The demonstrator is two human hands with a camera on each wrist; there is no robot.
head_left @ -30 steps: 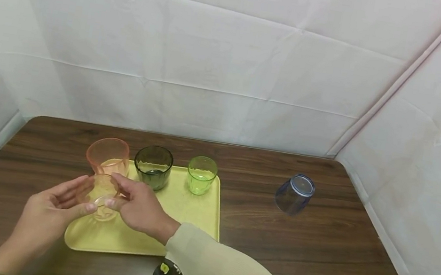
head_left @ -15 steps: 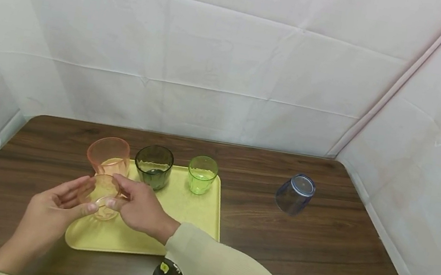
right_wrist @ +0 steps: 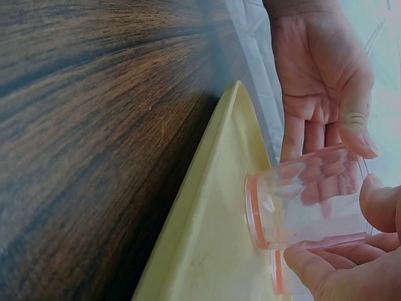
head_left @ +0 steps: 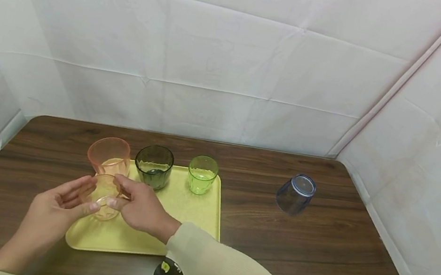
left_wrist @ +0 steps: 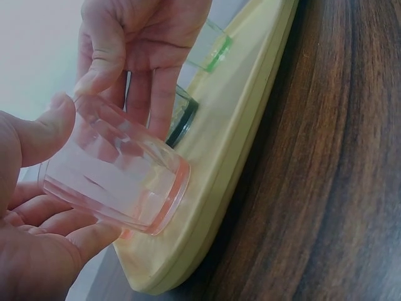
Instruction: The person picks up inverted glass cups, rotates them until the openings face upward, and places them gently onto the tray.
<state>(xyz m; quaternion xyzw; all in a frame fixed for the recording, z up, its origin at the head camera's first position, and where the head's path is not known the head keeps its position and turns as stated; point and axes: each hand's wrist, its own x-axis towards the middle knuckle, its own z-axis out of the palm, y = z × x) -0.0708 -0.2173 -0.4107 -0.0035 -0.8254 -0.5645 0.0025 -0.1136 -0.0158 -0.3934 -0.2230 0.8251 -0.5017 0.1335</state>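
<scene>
A clear pale-orange tumbler (head_left: 104,186) stands upright at the front left of the yellow tray (head_left: 187,216); its thick base ring sits at the tray surface in both wrist views. My left hand (head_left: 48,211) holds its left side, fingers spread behind the wall and thumb near the front rim. From the right, my right hand (head_left: 145,209) grips the same tumbler (right_wrist: 313,210), thumb in front and fingers around the far side. Just behind it stands a larger orange tumbler (head_left: 108,154), partly hidden by the held one and the hands.
Along the tray's back edge stand a dark green tumbler (head_left: 153,170) and a light green one (head_left: 202,175). A blue tumbler (head_left: 296,194) is upside down on the wooden table (head_left: 313,260) to the right. A black object (head_left: 163,271) shows beneath my right sleeve. White cloth walls (head_left: 215,60) surround the table.
</scene>
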